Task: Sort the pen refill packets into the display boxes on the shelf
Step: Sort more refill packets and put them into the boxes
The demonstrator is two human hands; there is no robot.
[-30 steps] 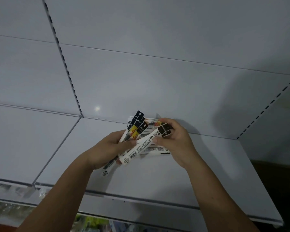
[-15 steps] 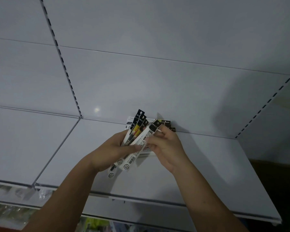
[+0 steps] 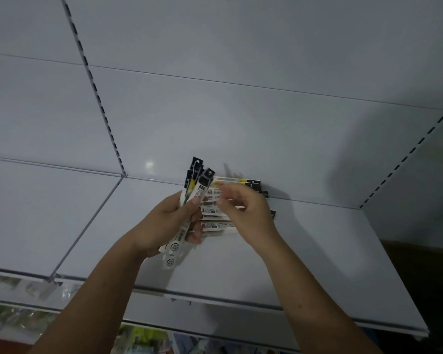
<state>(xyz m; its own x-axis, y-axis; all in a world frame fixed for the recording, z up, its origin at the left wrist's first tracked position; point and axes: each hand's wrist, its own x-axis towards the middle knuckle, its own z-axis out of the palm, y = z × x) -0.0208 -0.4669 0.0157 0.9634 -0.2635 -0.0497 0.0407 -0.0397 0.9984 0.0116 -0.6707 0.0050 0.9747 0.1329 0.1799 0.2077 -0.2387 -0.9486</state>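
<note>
Bare forearms (image 3: 100, 290); left grip (image 3: 164, 221), right grip (image 3: 243, 213) bare.

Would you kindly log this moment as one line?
left hand: grips packet bundle | right hand: over loose packets, grip unclear | loose packets: lying on shelf

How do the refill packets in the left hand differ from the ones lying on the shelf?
The held bundle stands steeply, black tabs up, gripped by the left hand; the shelf pile lies flat on the shelf, tabs pointing right. The held bundle is fanned tightly; the shelf pile spreads in rows. Both are white barcoded packets with black tabs.
</note>
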